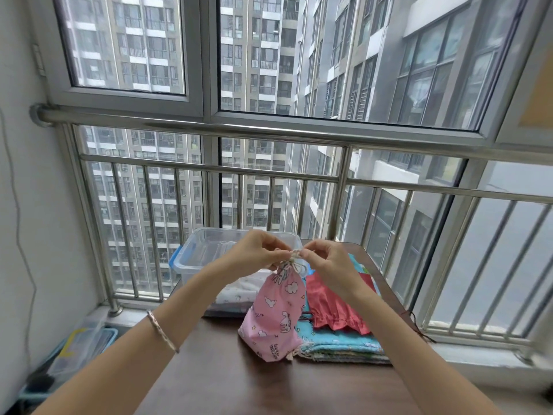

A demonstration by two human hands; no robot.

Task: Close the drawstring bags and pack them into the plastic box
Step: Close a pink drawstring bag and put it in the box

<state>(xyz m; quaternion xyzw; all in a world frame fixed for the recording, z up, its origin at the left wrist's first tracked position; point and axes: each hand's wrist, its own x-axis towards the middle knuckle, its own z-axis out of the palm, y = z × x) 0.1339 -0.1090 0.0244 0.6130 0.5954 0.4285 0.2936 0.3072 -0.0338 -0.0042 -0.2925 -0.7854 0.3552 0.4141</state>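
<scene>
A pink drawstring bag (276, 316) with white cartoon prints stands upright on the dark table (227, 384), its neck gathered tight. My left hand (254, 250) and my right hand (326, 262) each pinch the pale cord (294, 256) at the bag's top, one on either side. Behind them sits the clear plastic box (191, 256) with blue latches, open, with white cloth visible inside it low down. A red bag (332, 307) lies flat on a stack of light blue bags (338, 344) to the right.
A steel railing (269, 172) and window run close behind the table. On the floor at lower left stand more clear storage boxes (77, 345). A white wall bounds the left side.
</scene>
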